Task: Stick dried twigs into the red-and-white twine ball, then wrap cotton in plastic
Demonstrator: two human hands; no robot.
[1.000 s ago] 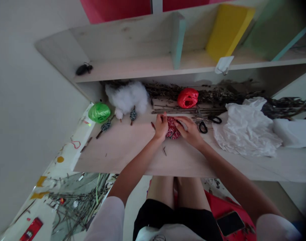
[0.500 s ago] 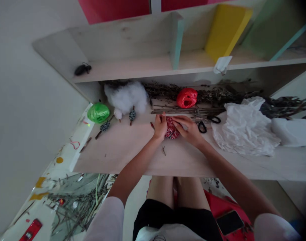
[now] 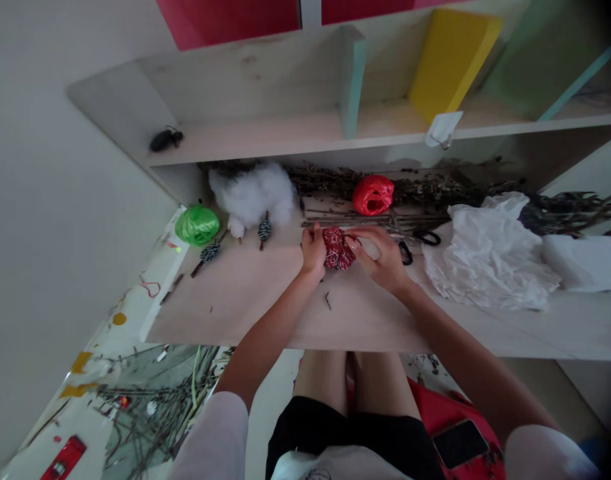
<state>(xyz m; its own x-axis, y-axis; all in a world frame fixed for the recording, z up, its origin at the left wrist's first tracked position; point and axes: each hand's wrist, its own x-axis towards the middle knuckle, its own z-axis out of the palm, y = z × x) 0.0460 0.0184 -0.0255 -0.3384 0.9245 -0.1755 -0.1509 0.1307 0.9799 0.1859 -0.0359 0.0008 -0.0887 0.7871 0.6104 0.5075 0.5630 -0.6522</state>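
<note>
The person sits at a pale wooden desk with the left hand and the right hand closing on a red-and-black twine bundle from either side, about midway along the desk and nearer its back edge. The left hand is curled, pinching the bundle's left side, while the right hand is half open, its fingers stretched over the bundle's top.

Along the back edge, a bunched red plastic bag sits among dry twigs, and a green plastic bag lies at the left end (what is inside either bag, I can't tell). Cotton wadding is heaped near two twine-wrapped sticks.

Black-handled scissors lie just beyond the right hand, then crumpled white plastic toward the right end. A few twig crumbs lie between the hands and the front edge. Above, a shelf's compartments hold a yellow board and a green board.
</note>
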